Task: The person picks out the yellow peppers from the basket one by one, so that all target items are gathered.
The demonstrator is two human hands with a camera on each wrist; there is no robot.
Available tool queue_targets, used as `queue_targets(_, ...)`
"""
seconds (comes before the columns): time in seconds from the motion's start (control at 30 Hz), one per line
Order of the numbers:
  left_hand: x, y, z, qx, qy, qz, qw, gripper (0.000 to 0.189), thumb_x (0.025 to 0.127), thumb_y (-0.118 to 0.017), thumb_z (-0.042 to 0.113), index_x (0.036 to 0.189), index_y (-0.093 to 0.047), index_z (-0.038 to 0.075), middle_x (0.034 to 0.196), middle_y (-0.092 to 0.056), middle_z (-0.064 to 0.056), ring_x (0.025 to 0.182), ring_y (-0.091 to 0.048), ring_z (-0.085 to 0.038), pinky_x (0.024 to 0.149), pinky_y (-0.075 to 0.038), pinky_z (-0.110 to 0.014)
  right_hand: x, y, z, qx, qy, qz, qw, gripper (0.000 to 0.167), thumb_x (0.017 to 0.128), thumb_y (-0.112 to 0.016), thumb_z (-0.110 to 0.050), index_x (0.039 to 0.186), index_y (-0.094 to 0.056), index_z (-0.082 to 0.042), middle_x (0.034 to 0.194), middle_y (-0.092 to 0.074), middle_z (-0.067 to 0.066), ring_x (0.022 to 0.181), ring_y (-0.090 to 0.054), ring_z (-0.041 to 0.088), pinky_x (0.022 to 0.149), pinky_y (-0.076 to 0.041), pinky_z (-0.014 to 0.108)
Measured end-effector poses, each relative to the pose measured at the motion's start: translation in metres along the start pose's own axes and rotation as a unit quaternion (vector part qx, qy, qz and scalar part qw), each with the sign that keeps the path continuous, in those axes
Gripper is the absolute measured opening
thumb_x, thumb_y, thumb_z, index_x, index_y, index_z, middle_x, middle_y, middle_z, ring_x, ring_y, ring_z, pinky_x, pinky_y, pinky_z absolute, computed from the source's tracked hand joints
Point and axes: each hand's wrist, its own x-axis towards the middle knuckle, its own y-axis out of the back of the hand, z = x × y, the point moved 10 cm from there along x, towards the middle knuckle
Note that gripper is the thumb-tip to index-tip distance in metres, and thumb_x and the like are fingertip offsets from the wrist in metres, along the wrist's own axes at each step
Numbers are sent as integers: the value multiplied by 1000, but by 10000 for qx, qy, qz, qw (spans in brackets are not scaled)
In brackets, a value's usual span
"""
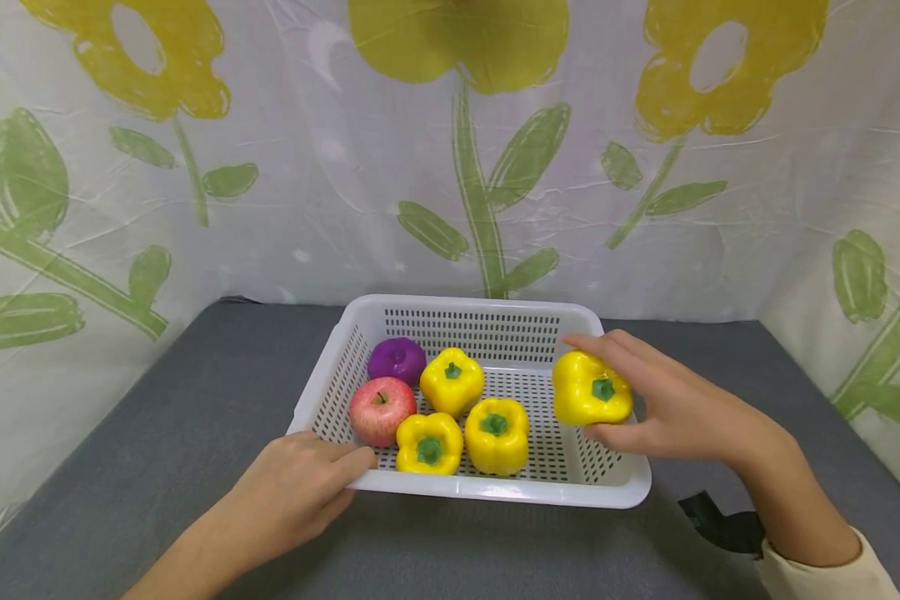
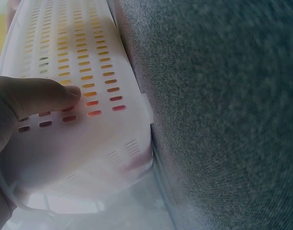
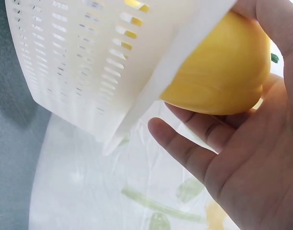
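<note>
Your right grip [image 1: 671,408] holds a yellow bell pepper [image 1: 585,387] by the right rim of the white rectangular plastic basket [image 1: 525,492]; your left grip [image 1: 303,483] clasps its near-left corner.

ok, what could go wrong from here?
The right hand pinches a glossy yellow pepper, which might slip. In the right wrist view that pepper shows right by the rim of the basket, so it could catch there. The left hand grips the basket's near side; a sharp tug might set the apple rolling.
</note>
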Motion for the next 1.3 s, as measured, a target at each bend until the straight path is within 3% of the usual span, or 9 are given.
queue_targets(0.27,0,-1,-1,-23,68,-36,10000,41,67,-85,8,88,-52,20,70,-57,11,55,-40,-7,52,-39,-21,-5,8,5,8,-237,89,9997,87,80,-83,-29,154,-36,-21,125,-50,-5,98,-49,11,78,-50,33)
queue_targets(0.47,-1,0,0,57,15,110,9999,41,66,-86,9,89,-54,20,73,-62,10,55,-46,-9,53,-44,-24,-7,16,9,-13,-354,200,9992,92,79,-85,-27,156,-34,-24,120,-50,-6,96,-49,12,76,-49,33)
queue_targets(0.7,-3,1,0,67,-12,197,9998,43,64,-86,6,90,-54,19,74,-63,11,56,-49,-10,55,-46,-27,-8,22,11,-96,-330,278,9990,91,79,-84,-26,155,-34,-21,117,-51,-4,94,-49,14,75,-49,34)
queue_targets(0.97,-3,1,0,-58,-1,91,9999,42,64,-82,2,92,-55,19,72,-59,13,56,-45,-8,55,-46,-27,-11,28,15,7,-333,417,9986,90,78,-85,-23,153,-37,-20,118,-52,-5,94,-50,13,76,-50,33)
queue_targets(1.3,-2,1,-1,-17,78,162,9998,37,64,-76,3,87,-54,21,69,-55,15,56,-43,-7,54,-44,-26,-15,39,20,-301,-206,813,9960,93,73,-89,-20,152,-39,-16,120,-54,-3,96,-49,13,79,-47,26)
